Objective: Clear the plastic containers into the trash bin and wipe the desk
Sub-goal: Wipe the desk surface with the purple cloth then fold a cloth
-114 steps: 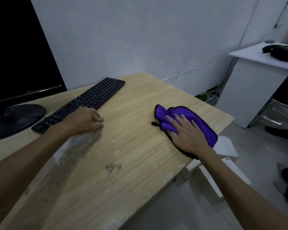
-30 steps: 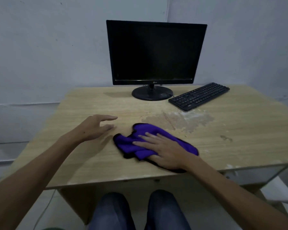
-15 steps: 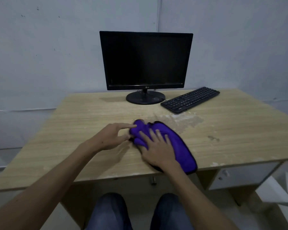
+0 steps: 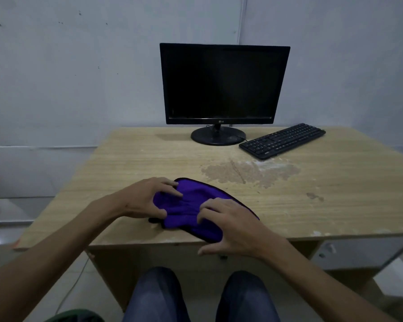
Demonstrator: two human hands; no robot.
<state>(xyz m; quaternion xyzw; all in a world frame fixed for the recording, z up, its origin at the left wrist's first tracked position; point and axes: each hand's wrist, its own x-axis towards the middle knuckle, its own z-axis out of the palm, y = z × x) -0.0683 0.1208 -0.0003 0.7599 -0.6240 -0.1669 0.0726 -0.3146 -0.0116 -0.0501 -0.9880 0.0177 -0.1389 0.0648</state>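
Observation:
A purple cloth (image 4: 191, 205) with a dark hem lies bunched near the front edge of the wooden desk (image 4: 335, 194). My left hand (image 4: 144, 201) grips its left side, thumb under the fold and fingers curled over the top. My right hand (image 4: 233, 224) grips the cloth's right side with bent fingers dug into the fabric. No plastic containers show on the desk. A dark green rim (image 4: 75, 316) at the bottom edge may be a bin.
A black monitor (image 4: 223, 84) stands at the back of the desk with a black keyboard (image 4: 282, 140) angled to its right. A worn, pale patch (image 4: 249, 173) marks the desktop centre. My knees (image 4: 196, 296) sit under the desk. White steps (image 4: 396, 280) are at lower right.
The view swung from the desk's right end to face the monitor. My right hand slid the cloth leftward to the front centre. My left hand came onto the cloth, and both now bunch it.

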